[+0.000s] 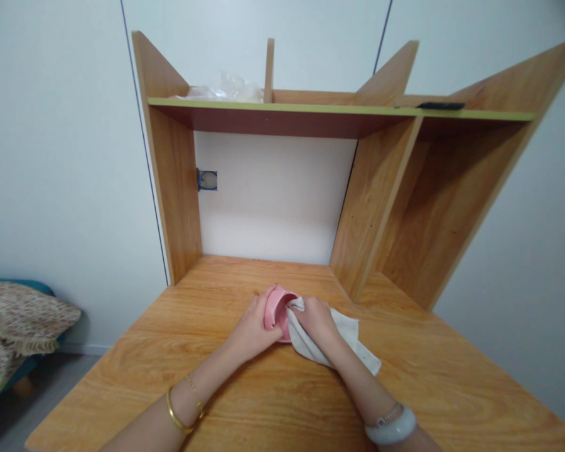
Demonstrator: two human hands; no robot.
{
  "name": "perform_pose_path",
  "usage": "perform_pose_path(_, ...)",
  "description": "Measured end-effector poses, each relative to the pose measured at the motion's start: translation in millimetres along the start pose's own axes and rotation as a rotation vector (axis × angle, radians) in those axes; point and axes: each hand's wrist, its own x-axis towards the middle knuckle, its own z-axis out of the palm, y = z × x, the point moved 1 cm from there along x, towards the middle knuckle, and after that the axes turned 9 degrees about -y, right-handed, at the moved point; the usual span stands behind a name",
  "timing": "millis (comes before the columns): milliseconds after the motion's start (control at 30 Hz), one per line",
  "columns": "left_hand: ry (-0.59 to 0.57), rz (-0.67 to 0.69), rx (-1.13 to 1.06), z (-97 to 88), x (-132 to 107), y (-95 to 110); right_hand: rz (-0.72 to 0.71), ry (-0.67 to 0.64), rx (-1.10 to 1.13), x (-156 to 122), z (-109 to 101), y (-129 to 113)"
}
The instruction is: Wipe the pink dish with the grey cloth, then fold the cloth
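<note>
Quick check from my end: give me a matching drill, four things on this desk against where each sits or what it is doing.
Things:
1. pink cup
2. white cloth
3. clear plastic bag
4. dark flat item

Places or states:
A. on the top shelf, right end
B. held by the left hand, tilted on the desk
C. on the top shelf, left end
D. under the right hand, pressed into the cup

Pairs: 1-B, 2-D, 3-C, 4-A
</note>
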Motion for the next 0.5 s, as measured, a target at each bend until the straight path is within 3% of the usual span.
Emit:
perform_pose_path(267, -0.115, 0.038, 0.063, -14.3, -4.7, 22.8, -0.184, 0.165, -0.159, -14.1, -15.9, -8.4)
perform_pose_path(400, -0.155, -0.010, 0.070, -21.8, -6.0, 20.9, -0.327, 0.180, -0.219, -18.6, -21.7, -13.0)
perform_pose_path(500, -0.158, -0.051, 0.064, -22.9, -5.5, 15.3, -0.292, 0.174, -0.214, -17.0, -22.4, -12.5)
